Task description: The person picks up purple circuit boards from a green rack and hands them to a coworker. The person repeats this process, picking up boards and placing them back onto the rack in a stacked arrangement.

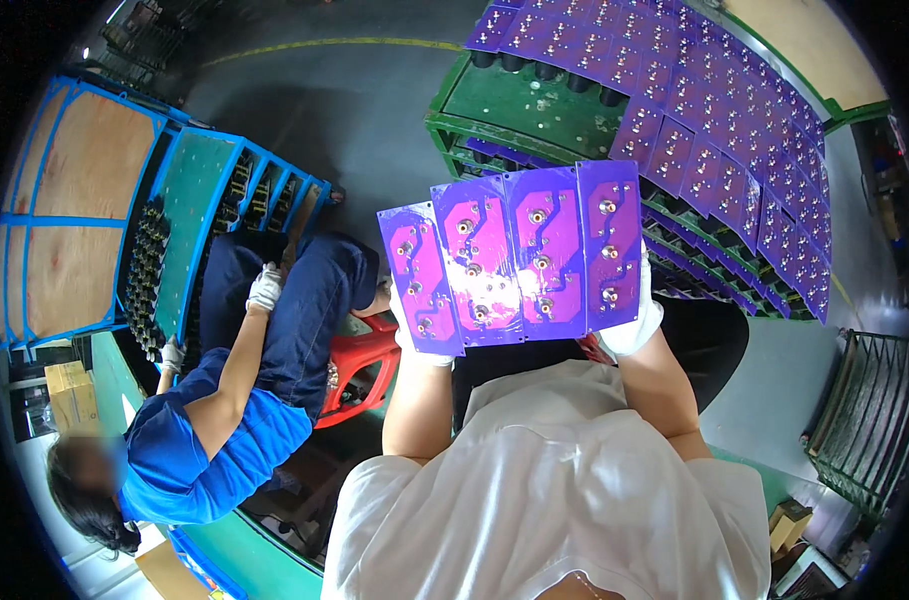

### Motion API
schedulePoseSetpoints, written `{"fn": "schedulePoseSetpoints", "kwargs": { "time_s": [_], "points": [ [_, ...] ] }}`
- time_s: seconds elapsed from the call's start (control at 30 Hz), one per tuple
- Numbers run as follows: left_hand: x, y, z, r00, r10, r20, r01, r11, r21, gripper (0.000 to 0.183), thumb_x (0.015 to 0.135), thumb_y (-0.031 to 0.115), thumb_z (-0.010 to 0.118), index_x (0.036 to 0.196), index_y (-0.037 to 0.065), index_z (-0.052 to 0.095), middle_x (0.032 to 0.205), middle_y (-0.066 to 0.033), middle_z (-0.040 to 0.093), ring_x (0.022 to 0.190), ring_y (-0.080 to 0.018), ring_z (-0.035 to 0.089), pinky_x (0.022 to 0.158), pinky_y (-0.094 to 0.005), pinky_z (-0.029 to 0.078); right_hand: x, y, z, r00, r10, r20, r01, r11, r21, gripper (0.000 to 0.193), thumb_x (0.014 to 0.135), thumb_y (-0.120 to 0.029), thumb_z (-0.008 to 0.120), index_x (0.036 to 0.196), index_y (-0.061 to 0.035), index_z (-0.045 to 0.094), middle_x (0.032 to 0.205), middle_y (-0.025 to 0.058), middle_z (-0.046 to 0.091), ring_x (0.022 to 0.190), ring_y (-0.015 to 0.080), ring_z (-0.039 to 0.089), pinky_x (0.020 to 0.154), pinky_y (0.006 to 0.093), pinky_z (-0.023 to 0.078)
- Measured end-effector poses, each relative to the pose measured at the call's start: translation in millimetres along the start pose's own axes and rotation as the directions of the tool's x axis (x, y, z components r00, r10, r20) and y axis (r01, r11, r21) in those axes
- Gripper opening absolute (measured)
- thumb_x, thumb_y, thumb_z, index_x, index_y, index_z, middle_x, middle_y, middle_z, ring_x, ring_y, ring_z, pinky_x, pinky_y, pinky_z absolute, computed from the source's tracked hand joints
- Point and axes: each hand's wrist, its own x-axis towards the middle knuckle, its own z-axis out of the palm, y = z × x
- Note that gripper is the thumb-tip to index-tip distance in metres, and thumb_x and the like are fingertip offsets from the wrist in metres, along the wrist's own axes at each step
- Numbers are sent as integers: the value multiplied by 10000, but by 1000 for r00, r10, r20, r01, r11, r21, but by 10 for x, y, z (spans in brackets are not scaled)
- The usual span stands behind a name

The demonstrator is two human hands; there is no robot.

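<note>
While a big green rack (534, 110) of purple boards sits just ahead, 4 purple boards (514, 260) stand fanned upright, long sides up, gripped below by the left hand (414, 345) and right hand (632, 325), whose gloved fingers hide behind them.

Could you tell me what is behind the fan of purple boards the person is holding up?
Behind the purple boards, gloved left hand and right hand show at the lower edge; the fingers are covered. Beyond lies the green rack.
</note>
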Motion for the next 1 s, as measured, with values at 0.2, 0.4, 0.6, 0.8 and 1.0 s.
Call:
{"fn": "schedulePoseSetpoints", "kwargs": {
  "time_s": [0.2, 0.4, 0.6, 0.8, 1.0],
  "points": [
    [-66, 168, 214, 990, 129, 55, -140, 914, 381, 301, 922, 86, 494, 1217, 32, 521, 1153, -58, 611, 1023, -160, 600, 875, -283, 474, -10, 62, 65, 994, -67, -82, 45, 968, -247, 421, 993, -322, 419, 1354, -104, 424, 1284, 57, 529, 1150, 181, 537, 986, 364, 445],
    [-38, 12, -18, 979, 194, 60, -196, 825, 530, 297, 946, 63, 444, 1237, 25, 495, 1157, -84, 597, 989, -165, 607, 829, -294, 505, 57, -11, 167, 979, 94, -181, -110, 991, -80, 399, 986, -345, 439, 1324, -133, 464, 1234, 37, 567, 1093, 168, 572, 933, 347, 484],
    [-27, 47, 62, 999, 36, 31, -32, 992, -124, 305, 951, 64, 444, 1251, 25, 480, 1171, -86, 583, 1019, -178, 595, 841, -314, 512, 80, -24, 199, 953, 155, -261, -170, 985, -34, 352, 966, -330, 496, 1255, -132, 528, 1173, 33, 604, 1039, 169, 596, 900, 354, 504],
    [-29, -33, -10, 1000, 8, -1, -8, 995, -104, 358, 930, 96, 513, 1277, 31, 448, 1215, -87, 564, 1055, -174, 582, 874, -315, 500, 127, -50, 283, 900, 263, -348, -205, 959, 194, 325, 929, -296, 572, 1195, -110, 569, 1100, 55, 639, 983, 179, 620, 868, 358, 526],
    [10, 47, 157, 991, -63, 114, 108, 891, -440, 343, 963, 232, 464, 1255, 53, 468, 1193, -94, 572, 1061, -200, 585, 878, -369, 508, 194, -25, 6, 851, 525, 12, -353, 556, 753, 334, 931, -278, 567, 1203, -84, 559, 1140, 73, 627, 1037, 202, 609, 903, 403, 520]
  ]
}}
